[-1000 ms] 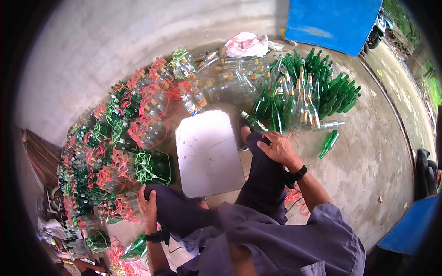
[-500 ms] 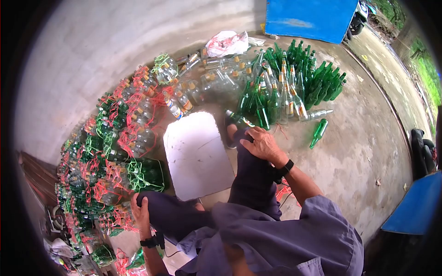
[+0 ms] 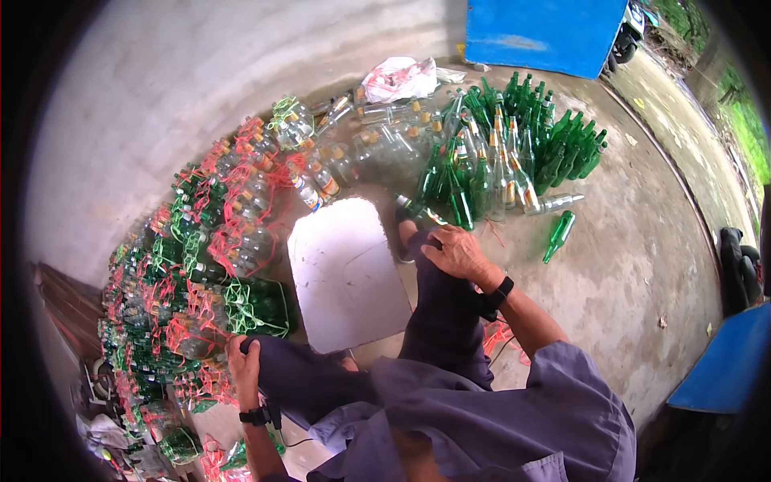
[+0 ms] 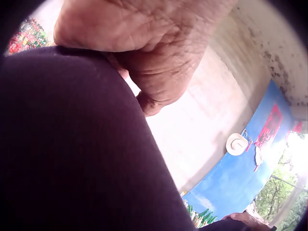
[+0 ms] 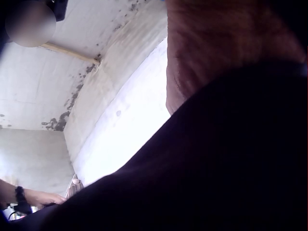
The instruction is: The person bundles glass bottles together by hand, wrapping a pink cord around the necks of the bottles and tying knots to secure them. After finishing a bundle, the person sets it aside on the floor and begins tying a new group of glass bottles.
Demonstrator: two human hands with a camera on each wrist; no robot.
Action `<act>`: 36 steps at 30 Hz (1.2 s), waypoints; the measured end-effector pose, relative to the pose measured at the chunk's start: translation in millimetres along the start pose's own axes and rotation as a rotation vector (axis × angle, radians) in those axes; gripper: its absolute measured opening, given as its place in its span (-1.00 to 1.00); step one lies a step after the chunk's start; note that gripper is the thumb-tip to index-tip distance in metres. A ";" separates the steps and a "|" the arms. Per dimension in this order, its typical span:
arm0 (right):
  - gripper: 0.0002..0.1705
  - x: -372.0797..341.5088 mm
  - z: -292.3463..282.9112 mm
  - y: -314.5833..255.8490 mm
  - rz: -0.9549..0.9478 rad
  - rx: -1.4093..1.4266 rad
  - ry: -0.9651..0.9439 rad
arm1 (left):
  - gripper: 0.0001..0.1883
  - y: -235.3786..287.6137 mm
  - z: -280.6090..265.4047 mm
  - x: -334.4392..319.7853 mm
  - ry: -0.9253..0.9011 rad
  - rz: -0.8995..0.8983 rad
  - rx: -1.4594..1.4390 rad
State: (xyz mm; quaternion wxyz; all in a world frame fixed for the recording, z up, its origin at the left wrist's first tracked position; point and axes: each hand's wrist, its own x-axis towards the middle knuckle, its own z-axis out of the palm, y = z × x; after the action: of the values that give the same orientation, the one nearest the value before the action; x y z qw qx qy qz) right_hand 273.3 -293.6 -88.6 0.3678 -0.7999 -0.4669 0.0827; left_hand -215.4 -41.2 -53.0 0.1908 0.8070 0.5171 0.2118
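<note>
In the head view the left hand [image 3: 244,370] rests on the left knee, and the right hand [image 3: 463,255] lies over the right knee, its fingers relaxed; neither holds an object. The left wrist view shows the left palm [image 4: 139,43] on dark trouser cloth [image 4: 82,144]. In the right wrist view, the right hand [image 5: 216,48] is dim against the cloth, its fingers hidden. A pale board [image 3: 347,277] lies between the legs. Just beyond the right foot a green bottle [image 3: 420,210] leans or lies on the floor.
Tied bundles of bottles [image 3: 241,241] fill the left side. Loose green bottles [image 3: 482,181] stand ahead to the right, with one green bottle [image 3: 559,237] lying nearer. A white bag [image 3: 400,79] sits by the wall, and a blue panel [image 3: 542,36] stands behind.
The head view has shifted, so the scene sits further left than a second ago. Both hands have stayed on the knees.
</note>
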 end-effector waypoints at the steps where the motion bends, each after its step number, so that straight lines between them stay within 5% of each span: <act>1: -0.59 2.4 -0.4 1.6 -0.008 0.002 -0.006 | -0.63 -4.2 3.3 1.3 0.008 0.028 0.014; 9: -0.54 5.6 1.9 -17.8 -0.005 -0.226 -0.056 | -0.71 -2.0 -5.0 23.2 -0.054 0.015 -0.019; 14: -0.50 6.6 4.0 -12.1 -0.017 -0.188 -0.036 | -0.80 69.7 11.4 56.8 -0.111 0.120 -0.414; 22: -0.51 10.8 -6.0 -12.9 0.102 -0.113 -0.090 | -0.69 6.7 194.8 107.0 -0.423 -0.200 -0.541; 25: -0.55 10.7 -5.2 -5.5 0.073 -0.058 -0.092 | -0.36 -16.6 228.8 118.0 -0.319 -0.232 -0.115; 29: -0.64 16.9 -1.5 -0.1 0.016 -0.003 -0.077 | -0.23 -8.3 227.0 106.2 -0.201 -0.222 0.132; 33: -0.68 22.3 -10.4 -15.8 -0.128 -0.061 -0.119 | -0.22 -54.5 260.3 95.0 -0.212 -0.401 -0.192; 36: -0.68 24.9 -7.7 -17.4 0.019 -0.007 -0.132 | -0.34 -33.7 250.6 93.5 -0.333 -0.417 -0.572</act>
State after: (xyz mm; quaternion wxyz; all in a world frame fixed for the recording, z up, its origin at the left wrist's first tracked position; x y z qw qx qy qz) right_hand 278.7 -272.3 -66.3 0.3327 -0.7984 -0.4827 0.1374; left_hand -70.6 35.3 -267.1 0.5281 0.6222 0.5523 0.1703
